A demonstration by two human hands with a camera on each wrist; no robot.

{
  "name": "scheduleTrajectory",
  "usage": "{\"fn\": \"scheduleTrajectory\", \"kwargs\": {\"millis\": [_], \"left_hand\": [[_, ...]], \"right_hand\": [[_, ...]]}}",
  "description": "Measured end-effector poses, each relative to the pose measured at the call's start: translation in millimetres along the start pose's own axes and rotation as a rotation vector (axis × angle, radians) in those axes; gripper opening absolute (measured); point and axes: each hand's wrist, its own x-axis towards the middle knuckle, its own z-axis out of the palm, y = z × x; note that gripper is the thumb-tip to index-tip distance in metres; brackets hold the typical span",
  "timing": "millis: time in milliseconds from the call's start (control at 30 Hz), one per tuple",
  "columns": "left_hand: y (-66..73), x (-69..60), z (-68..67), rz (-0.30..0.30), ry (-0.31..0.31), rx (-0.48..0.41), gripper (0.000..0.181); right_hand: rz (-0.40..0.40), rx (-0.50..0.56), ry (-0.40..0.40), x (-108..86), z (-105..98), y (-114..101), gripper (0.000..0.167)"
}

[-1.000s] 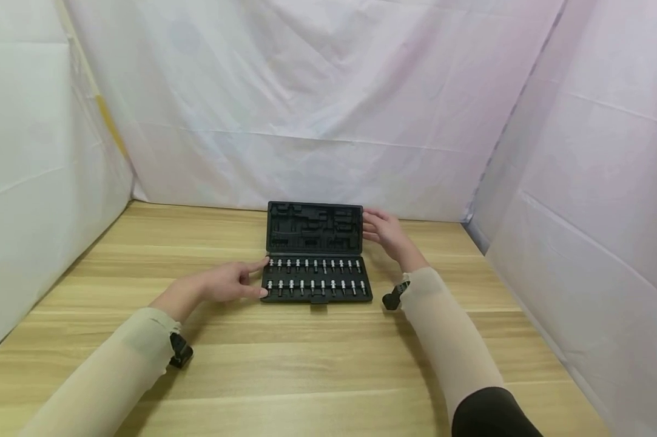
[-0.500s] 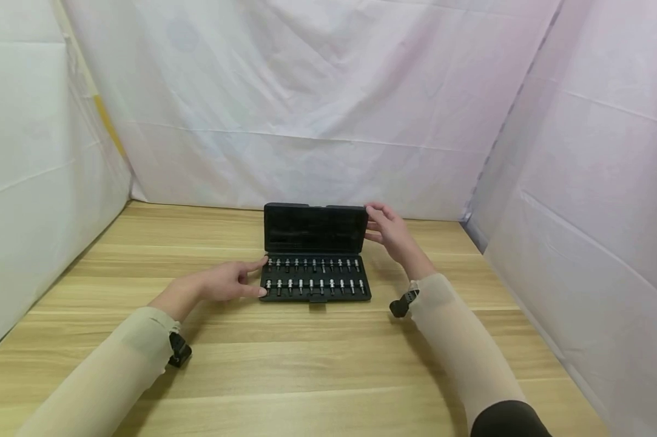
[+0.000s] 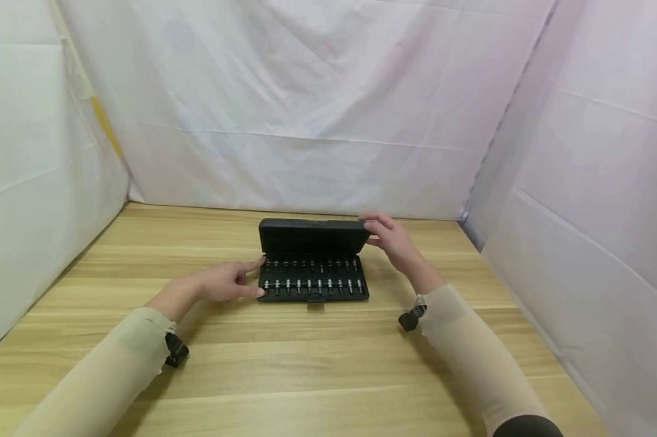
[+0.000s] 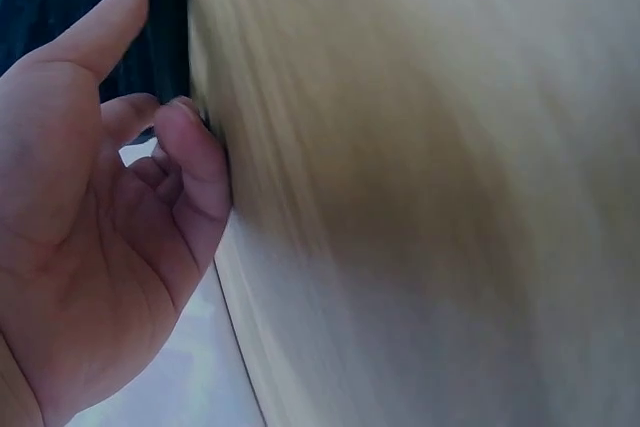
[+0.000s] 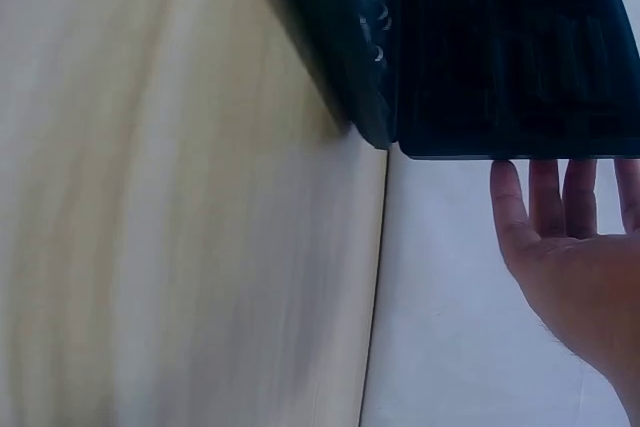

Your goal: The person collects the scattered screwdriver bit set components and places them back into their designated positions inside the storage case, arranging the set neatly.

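A black socket bit case (image 3: 314,299) lies on the wooden table, its lid (image 3: 313,235) tilted up at the back and leaning over the base. Silver bit sockets (image 3: 309,285) stand in two rows in the base; the lid shades the rear row. My left hand (image 3: 221,282) holds the case's left end, thumb near the front corner and index finger near the rear one. In the left wrist view its other fingers curl beside the edge. My right hand (image 3: 396,246) touches the lid's right edge, and the right wrist view shows those fingers (image 5: 545,197) nearly straight, tips partly hidden behind it.
White sheeting (image 3: 306,109) hangs behind the table and along both sides. The wooden tabletop (image 3: 317,364) stretches in front of the case. A small black wrist camera (image 3: 176,350) sits at the left wrist, another (image 3: 412,317) at the right.
The lid has swung forward and down from nearly upright, my right hand moving with it. My left hand keeps its hold on the case's left end.
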Motion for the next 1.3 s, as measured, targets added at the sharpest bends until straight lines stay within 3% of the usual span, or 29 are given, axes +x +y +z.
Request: {"fn": "scheduleTrajectory", "kwargs": {"millis": [100,167,400,533,700,833,1067,1300], "left_hand": [[-3.7,-5.6,0.0,0.02,0.012,-0.042,0.094],[-6.8,-10.1,0.4,0.036,0.054,-0.08,0.093],[-6.8,-21.0,-4.9,0.125,0.381,-0.082,0.086],[1.0,-19.8,-9.3,0.186,0.46,-0.104,0.078],[12.7,-14.3,-11.0,0.26,0.434,-0.1,0.064],[19.7,-9.5,-8.9,0.279,0.401,-0.087,0.057],[27.6,-4.1,-4.4,0.282,0.353,-0.025,0.051],[37.8,2.7,-3.9,0.253,0.274,0.024,0.056]], "right_hand": [[-0.011,-0.04,-0.02,-6.9,3.5,2.0,0.038],[-0.012,-0.064,-0.024,-10.4,4.9,3.0,0.037],[-0.041,-0.131,-0.05,-15.9,4.0,0.3,0.033],[-0.063,-0.146,-0.075,-21.3,2.7,-1.5,0.031],[-0.088,-0.195,-0.082,-30.1,3.0,-2.5,0.028],[-0.08,-0.224,-0.083,-36.6,3.9,-2.3,0.027],[-0.099,-0.409,-0.176,-42.3,5.2,-0.5,0.029],[-0.123,-0.567,-0.26,-41.2,20.3,-9.0,0.033]]}}
